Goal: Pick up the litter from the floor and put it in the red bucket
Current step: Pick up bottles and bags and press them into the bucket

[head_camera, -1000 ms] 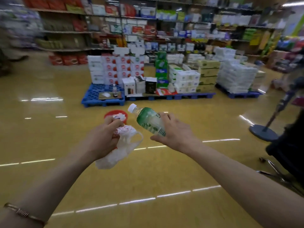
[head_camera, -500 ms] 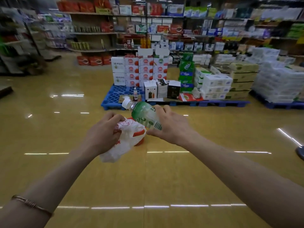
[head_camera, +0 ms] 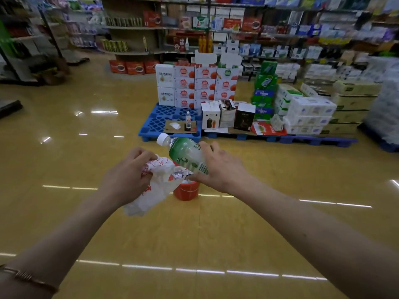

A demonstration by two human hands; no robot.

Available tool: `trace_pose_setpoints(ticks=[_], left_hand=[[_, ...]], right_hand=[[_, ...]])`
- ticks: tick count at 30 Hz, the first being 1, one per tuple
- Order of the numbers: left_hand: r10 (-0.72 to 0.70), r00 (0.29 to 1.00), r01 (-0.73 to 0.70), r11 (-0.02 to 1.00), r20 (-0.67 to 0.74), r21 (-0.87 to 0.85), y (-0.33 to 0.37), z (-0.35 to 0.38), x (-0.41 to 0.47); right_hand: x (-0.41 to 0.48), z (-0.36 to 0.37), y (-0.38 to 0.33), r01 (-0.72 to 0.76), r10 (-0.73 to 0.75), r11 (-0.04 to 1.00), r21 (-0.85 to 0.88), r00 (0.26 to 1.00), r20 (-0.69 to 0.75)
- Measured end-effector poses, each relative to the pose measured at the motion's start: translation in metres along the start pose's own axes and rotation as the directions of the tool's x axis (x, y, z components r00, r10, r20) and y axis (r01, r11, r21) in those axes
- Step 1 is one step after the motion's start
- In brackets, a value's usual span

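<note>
Bucket (head_camera: 186, 190) nearer now | right hand (head_camera: 218, 169) clamps bottle (head_camera: 185, 155), cap up-left | left hand (head_camera: 127, 178) clutches bag (head_camera: 155, 186)

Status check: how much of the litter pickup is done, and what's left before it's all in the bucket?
Picked up: the left hand holds a crumpled white plastic bag, and the right hand has its grip around a green-labelled bottle. In hand: both are over the red bucket, which stands on the floor and seems to hold some pale litter. Left: release both into it. No other floor litter is visible.
</note>
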State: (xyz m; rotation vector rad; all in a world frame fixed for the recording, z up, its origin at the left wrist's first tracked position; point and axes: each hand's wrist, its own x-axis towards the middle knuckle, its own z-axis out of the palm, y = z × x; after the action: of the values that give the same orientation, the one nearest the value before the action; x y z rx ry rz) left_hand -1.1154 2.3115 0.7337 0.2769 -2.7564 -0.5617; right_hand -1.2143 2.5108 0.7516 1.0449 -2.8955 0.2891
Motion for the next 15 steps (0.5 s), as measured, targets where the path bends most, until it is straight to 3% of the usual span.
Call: trace_pose_setpoints(ticks=[15], left_hand=[[0.164,0.986,-0.162,0.985,0.039,-0.063,-0.133,0.002,0.251]], right_hand=[[0.247,0.029,-0.007,-0.184,0.184,0.983,-0.002,0.983,-0.018]])
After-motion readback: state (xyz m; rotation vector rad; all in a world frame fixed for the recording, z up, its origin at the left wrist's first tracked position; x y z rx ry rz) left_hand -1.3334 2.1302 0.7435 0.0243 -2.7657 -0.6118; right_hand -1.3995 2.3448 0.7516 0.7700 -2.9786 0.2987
